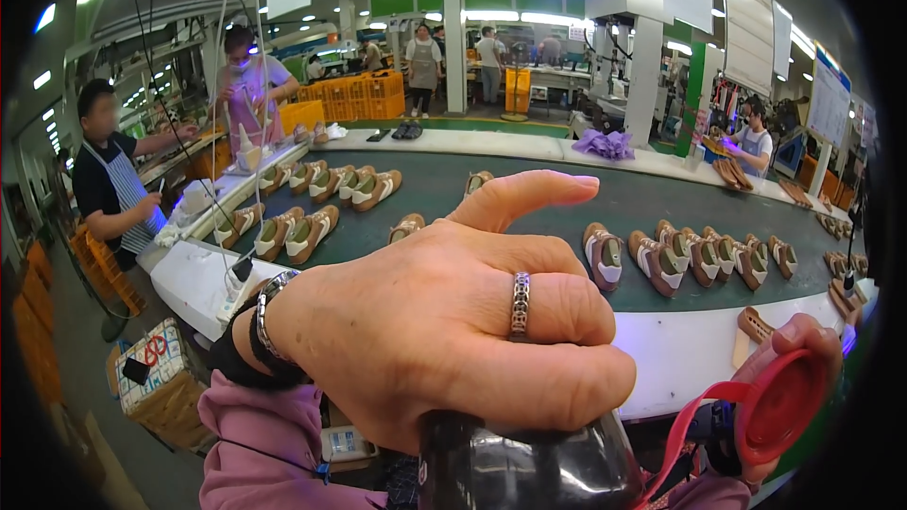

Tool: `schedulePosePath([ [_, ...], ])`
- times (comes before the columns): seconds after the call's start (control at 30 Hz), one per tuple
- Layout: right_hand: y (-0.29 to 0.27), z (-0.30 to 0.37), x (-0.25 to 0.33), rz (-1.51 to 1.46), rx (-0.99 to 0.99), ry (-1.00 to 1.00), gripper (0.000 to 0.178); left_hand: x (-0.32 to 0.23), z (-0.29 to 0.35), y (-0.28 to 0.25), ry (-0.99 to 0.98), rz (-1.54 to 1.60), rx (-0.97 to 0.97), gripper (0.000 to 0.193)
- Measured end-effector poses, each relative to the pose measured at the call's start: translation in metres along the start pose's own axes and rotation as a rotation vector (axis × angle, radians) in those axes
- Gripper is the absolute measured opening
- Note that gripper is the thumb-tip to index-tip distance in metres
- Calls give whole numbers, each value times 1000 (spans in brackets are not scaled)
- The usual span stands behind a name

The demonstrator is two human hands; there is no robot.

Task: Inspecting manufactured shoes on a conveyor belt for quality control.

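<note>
Dark glossy bottle (pixel 529 467): we are holding it low in front, left hand's (pixel 425 331) fingers closed over top, one jutting out. Right hand (pixel 814 335) is gripping red cap (pixel 775 406), apart from bottle. Uncapping looking done, recapping probably remaining; we aren't seeing mouth.

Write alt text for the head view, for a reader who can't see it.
A person's left hand, wearing a ring and bracelet, curls over a dark glossy container while the right hand holds a red round lid. Beyond, brown-and-white shoes stand on a long green surface, with co-workers in the factory around it.
</note>
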State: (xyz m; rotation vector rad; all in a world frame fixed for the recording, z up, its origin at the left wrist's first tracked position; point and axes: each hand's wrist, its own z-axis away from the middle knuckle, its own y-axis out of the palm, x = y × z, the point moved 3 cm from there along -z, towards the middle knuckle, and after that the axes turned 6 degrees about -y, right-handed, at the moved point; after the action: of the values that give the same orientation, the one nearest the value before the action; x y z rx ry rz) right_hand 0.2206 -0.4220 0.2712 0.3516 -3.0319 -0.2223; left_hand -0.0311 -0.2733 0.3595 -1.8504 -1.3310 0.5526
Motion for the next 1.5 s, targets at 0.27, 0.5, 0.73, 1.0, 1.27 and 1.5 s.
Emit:
schedulePosePath([
  [0.27, -1, -3, 15, 30, -2, 134, 16, 6, -4, 2, -22, -2, 8, 15],
  [0.5, 3, -3, 16, -38, 78, -54, 16, 5, -6, 4, -31, -2, -14, 14],
  [0.73, 3, -3, 15, -31, 78, -69, 17, 8, -6, 6, 15, -42, -39, 14],
  [1.0, -5, 7, -6, -166, 47, 109, 35, 9, -5, 7, -5, -34, -25, 15],
  [1.27, -11, 7, -14, -559, 213, 55, 115, 7, -5, 5, -10, -30, 0, 13],
  [1.5, -10, 8, -18, -563, 193, 99, 115, 8, -6, 8, -16, -26, -100, 10],
])
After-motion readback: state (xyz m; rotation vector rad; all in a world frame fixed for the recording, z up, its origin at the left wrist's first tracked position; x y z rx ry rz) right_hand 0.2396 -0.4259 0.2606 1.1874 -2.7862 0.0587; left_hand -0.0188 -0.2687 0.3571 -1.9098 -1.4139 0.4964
